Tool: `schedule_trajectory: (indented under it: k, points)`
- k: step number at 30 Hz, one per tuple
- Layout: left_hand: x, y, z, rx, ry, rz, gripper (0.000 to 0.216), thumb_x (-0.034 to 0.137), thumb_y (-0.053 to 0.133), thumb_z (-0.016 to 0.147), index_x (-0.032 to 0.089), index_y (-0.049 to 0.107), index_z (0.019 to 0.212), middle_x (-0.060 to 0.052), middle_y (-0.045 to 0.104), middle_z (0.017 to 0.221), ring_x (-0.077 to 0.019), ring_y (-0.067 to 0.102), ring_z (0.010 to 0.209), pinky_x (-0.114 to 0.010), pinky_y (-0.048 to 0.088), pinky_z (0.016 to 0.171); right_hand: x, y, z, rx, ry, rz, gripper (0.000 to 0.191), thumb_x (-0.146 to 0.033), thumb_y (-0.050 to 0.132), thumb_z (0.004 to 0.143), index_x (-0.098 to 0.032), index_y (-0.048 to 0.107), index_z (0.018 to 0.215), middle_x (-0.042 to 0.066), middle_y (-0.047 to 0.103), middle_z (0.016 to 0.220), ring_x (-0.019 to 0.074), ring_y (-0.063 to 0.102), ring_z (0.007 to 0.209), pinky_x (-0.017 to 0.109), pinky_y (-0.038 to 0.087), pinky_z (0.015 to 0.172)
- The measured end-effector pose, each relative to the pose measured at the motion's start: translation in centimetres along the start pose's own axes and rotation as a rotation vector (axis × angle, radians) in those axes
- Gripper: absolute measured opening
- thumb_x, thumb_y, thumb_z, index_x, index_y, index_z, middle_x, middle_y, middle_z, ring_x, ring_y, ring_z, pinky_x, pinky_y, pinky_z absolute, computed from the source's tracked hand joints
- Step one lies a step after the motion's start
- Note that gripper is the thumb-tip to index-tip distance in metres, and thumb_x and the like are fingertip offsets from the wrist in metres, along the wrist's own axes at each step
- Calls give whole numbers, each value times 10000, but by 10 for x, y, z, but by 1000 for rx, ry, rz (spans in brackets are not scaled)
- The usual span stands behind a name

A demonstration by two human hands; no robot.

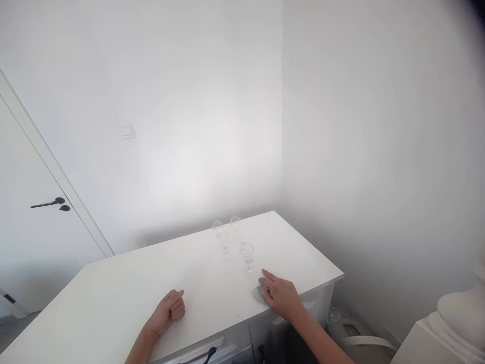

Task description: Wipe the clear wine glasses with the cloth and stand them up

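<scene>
Several small clear stemmed glasses stand upright near the back right of the white cabinet top (pixel 204 283). The nearest stemmed glass (pixel 247 251) is just beyond my right hand (pixel 281 297), whose index finger reaches toward its foot, seemingly without touching. The fingers of that hand are apart, with a shadow under them; a faint glint shows between them, too small to make out. Behind are a second glass (pixel 223 237), a glass at the back left (pixel 217 226) and one at the back right (pixel 235 221). My left hand (pixel 170 309) rests on the top in a loose fist, away from the glasses.
Black-handled drawers (pixel 227 349) are below the near edge. White walls (pixel 212 111) meet behind the cabinet. At left is a white door (pixel 34 167) with a black handle (pixel 47 203). A pale rounded appliance (pixel 350 333) stands by the right side, near a white carved post (pixel 454 318).
</scene>
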State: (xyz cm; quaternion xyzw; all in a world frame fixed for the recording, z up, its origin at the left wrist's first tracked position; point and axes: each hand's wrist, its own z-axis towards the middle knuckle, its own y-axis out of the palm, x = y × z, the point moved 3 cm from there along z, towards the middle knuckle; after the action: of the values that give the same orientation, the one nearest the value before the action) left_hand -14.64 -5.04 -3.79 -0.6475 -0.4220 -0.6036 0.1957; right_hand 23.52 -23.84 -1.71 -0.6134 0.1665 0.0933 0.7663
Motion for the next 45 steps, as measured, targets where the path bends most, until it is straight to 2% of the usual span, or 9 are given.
schedule_trajectory:
  k: [3, 6, 10, 16, 18, 24, 33, 38, 45]
  points:
    - [1, 2, -1, 7, 4, -4, 943, 709, 867, 713, 218, 72, 588, 109, 109, 521, -26, 140, 459, -241, 142, 484, 5, 1, 0, 44, 26, 41, 419, -243, 440, 953, -281, 724, 1258, 14, 622, 1563, 246, 751, 1124, 362, 559, 894]
    - [1, 4, -2, 22, 4, -8, 946, 710, 876, 698, 217, 76, 593, 109, 110, 525, -26, 139, 462, -243, 139, 488, 8, 3, 1, 80, 59, 43, 441, -232, 437, 941, -268, 708, 1287, 24, 652, 1527, 276, 678, 1269, 405, 535, 986]
    - [0, 4, -2, 41, 5, -14, 936, 713, 877, 694, 215, 90, 603, 108, 121, 531, -31, 144, 469, -246, 144, 492, 14, 4, 8, 125, 79, -21, 447, -212, 471, 908, -290, 737, 1259, 17, 648, 1528, 325, 606, 1292, 500, 481, 1036]
    - [-6, -1, 2, 34, 10, -7, 903, 722, 862, 711, 222, 118, 600, 109, 123, 533, -36, 137, 477, -261, 125, 508, 43, 9, 35, 122, 186, -71, 636, -77, 385, 910, -368, 735, 1353, 6, 627, 1552, 312, 531, 1425, 583, 390, 1144]
    - [-7, -2, 2, 50, 25, 6, 874, 719, 845, 741, 223, 138, 607, 107, 133, 547, -43, 141, 494, -266, 124, 519, 55, 9, 46, 117, 210, -66, 635, -74, 371, 919, -367, 749, 1337, 12, 623, 1556, 308, 515, 1456, 624, 339, 1196]
    - [-2, 7, -1, 93, 83, 71, 806, 700, 804, 808, 229, 172, 643, 99, 150, 583, -65, 150, 540, -288, 126, 553, 68, 6, 62, 117, 170, -13, 534, -195, 371, 969, -310, 757, 1319, 44, 618, 1557, 300, 517, 1475, 631, 295, 1257]
    - [0, 9, -3, 84, 68, 106, 795, 732, 780, 806, 231, 185, 640, 90, 166, 588, -83, 148, 558, -308, 128, 576, 67, -2, 59, 95, 194, 85, 450, -398, 452, 973, -336, 761, 1295, 19, 605, 1568, 293, 494, 1500, 590, 247, 1300]
    - [2, 11, -2, 78, 99, 214, 752, 743, 688, 878, 230, 189, 648, 76, 165, 606, -103, 142, 588, -321, 136, 594, 61, -9, 59, 40, 184, 135, 489, -542, 441, 1004, -352, 726, 1353, 13, 562, 1613, 299, 451, 1538, 593, 206, 1318]
    - [13, 26, -2, 75, 173, 538, 756, 767, 486, 970, 218, 203, 533, 38, 168, 553, -122, 110, 579, -351, 94, 620, 57, -20, 59, -88, -15, 218, 659, -773, 445, 974, -391, 631, 1478, 2, 460, 1695, 293, 372, 1599, 574, 150, 1351]
